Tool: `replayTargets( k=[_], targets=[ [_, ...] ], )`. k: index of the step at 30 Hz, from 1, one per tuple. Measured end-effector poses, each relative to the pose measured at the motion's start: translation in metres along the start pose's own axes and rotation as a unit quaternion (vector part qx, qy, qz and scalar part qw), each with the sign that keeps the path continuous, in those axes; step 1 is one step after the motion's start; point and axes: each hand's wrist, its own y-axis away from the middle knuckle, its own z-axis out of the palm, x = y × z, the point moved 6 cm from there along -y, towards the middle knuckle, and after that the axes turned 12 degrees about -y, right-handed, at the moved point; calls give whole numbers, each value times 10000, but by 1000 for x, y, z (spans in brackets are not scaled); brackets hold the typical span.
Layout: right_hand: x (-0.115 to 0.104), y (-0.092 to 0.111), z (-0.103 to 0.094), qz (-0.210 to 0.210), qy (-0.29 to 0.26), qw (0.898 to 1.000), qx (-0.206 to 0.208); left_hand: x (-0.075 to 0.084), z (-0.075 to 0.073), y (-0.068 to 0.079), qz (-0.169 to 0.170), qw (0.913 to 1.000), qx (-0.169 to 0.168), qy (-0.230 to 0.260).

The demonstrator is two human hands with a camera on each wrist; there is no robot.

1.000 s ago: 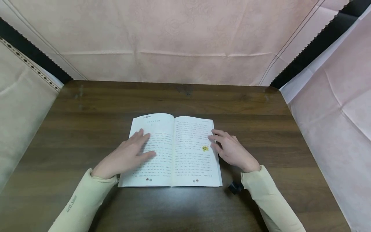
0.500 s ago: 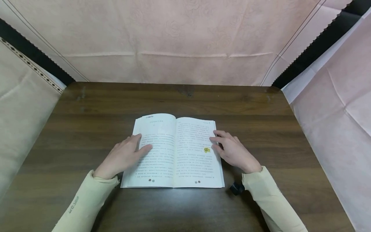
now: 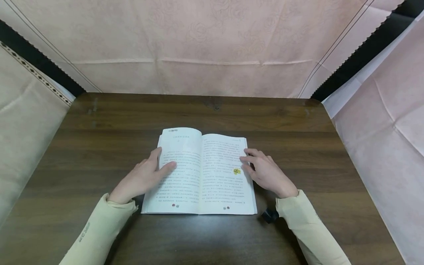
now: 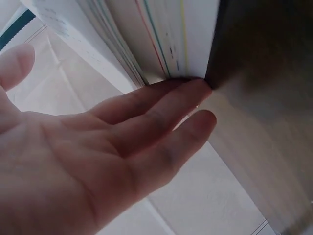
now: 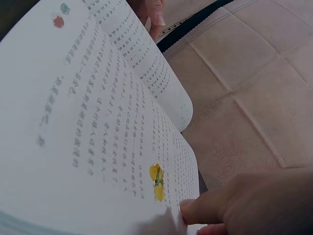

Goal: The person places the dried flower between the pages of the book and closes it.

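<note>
An open book with printed text lies on the brown table, its left pages slightly raised. My left hand is at the left edge, thumb extended over the left page. In the left wrist view the left fingers reach out fairly straight, tips right at the page edges, and the thumb stands apart from them. My right hand rests at the right edge with its fingertips on the right page, beside a small yellow flower picture. In the right wrist view a fingertip touches that page near its edge.
The dark wooden table surrounds the book. Pale pink cloth hangs beyond its far edge, with more at both sides. A small black object shows at the right sleeve cuff.
My left hand has drawn back from the left page to its outer edge, then shifted slightly forward. The left pages have risen and their edge has moved inward. The right hand stays put.
</note>
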Motion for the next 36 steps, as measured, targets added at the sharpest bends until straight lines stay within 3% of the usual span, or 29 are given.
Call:
replayTargets(
  k=[8, 14, 17, 20, 26, 31, 36],
  targets=[
    [0, -1, 2, -7, 85, 10000, 34, 6, -1, -1, 232, 9985, -199, 452],
    [-1, -1, 3, -49, 114, 9999, 38, 11, -7, -1, 362, 9916, 18, 1243],
    [-1, -1, 3, -45, 129, 9999, 58, 10, -13, 0, 196, 9912, 288, 1279],
    [-2, -1, 3, -37, 191, 9998, 70, 4, -19, 2, -212, 9915, 516, 1174],
    [-4, -1, 3, -7, 191, 9997, 127, -11, -31, 7, -696, 9790, 901, 1690],
    [-8, -2, 1, -76, -58, 9992, 395, -16, -37, 9, -553, 9716, 1008, 2068],
    [-20, -5, 5, -455, -539, 9965, 442, -11, -36, 7, -232, 9672, 816, 2393]
  ],
)
